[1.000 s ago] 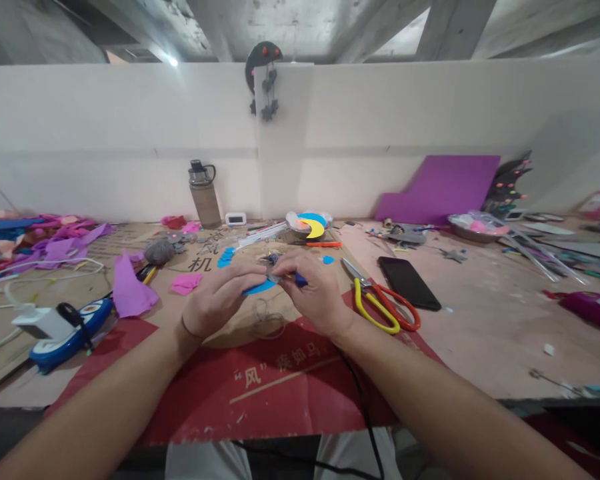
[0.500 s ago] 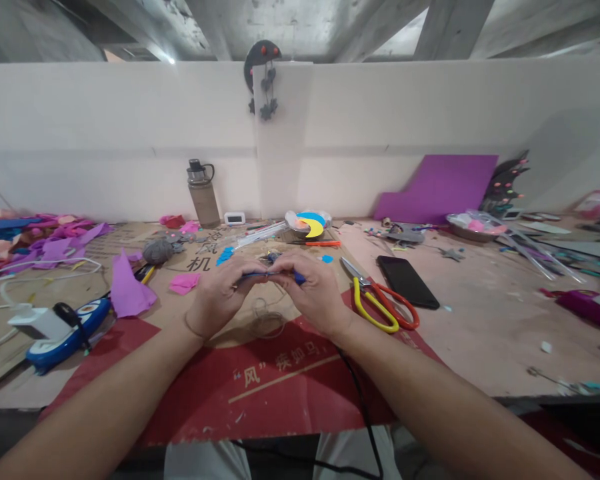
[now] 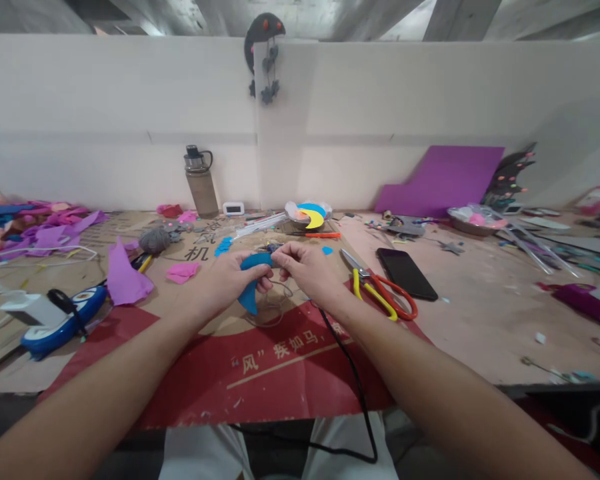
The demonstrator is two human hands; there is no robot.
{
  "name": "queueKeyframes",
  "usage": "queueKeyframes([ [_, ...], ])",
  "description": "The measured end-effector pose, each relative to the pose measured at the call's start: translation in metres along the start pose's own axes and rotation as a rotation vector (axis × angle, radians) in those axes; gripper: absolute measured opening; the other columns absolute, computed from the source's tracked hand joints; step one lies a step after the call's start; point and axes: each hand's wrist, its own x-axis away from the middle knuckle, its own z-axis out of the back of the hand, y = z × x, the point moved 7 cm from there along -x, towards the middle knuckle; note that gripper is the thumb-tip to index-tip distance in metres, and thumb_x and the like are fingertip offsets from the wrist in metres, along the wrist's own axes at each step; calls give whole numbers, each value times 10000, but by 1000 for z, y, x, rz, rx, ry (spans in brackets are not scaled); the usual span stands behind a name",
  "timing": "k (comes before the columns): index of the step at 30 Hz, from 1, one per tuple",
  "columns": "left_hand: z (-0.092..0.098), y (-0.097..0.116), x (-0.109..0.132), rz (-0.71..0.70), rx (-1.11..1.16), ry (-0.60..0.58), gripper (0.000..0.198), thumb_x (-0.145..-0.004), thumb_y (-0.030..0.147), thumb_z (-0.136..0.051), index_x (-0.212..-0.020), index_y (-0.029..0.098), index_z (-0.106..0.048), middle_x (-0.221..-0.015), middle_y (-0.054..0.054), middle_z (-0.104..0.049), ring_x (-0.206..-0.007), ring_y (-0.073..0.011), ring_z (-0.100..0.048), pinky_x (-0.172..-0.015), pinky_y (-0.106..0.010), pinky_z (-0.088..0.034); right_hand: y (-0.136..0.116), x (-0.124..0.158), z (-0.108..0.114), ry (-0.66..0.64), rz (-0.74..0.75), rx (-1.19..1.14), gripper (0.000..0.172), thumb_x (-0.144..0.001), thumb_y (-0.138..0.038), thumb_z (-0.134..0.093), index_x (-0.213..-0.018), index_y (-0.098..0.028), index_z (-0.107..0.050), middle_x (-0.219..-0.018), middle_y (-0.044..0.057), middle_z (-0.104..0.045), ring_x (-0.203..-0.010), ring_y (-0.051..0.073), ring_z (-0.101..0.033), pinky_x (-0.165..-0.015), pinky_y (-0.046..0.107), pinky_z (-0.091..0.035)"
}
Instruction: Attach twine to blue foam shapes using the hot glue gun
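Pinching the blue crescent point(image 3: 249, 299) between thumb and fingers, our left hand point(image 3: 226, 277) holds it over the bench point(image 3: 480, 327). Our right hand point(image 3: 307, 270) has its fingertips drawn together beside the upper end; what they grip, we cannot tell. Scissors point(image 3: 363, 274) lie rightward.

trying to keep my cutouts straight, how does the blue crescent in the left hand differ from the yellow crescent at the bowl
The blue crescent is held in the left hand; the yellow crescent rests at the bowl, untouched. The blue crescent is nearer the camera than the yellow crescent. Both are curved cutouts.
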Motion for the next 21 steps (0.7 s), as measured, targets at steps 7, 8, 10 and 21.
queueKeyframes([
  [7, -3, -9, -5, 20, 198, -17, 253, -723, 404, -710, -784, 161, -676, -677, -28, -692, -580, -135, -624, -570, -243, -510, 15, 0, -16, -119, -114, -341, 354, -773, -530, -613, -693, -200, -514, -598, -26, -553, -531, 108, -523, -550, 259, -454],
  [8, -3, -8, -5, 15, 243, -2, 247, -715, 390, -720, -784, 158, -673, -674, -25, -688, -576, -128, -618, -576, -241, -507, 16, 1, -20, -154, -128, -384, 391, -773, -577, -596, -716, -199, -512, -617, -18, -563, -549, 112, -537, -555, 261, -467],
  [10, -3, -7, -5, 14, 330, 22, 240, -695, 363, -739, -778, 149, -667, -669, -20, -680, -563, -116, -602, -578, -237, -503, 14, 2, -22, -177, -117, -426, 450, -767, -642, -569, -752, -195, -515, -648, -12, -571, -571, 109, -542, -557, 255, -479],
  [21, -5, -1, -1, 40, 452, 21, 190, -699, 291, -734, -746, 111, -695, -665, -56, -674, -571, -119, -608, -583, -236, -523, 5, -1, -14, -36, -20, -158, 160, -788, -315, -590, -739, -194, -498, -613, -55, -544, -530, 72, -513, -534, 218, -458],
])
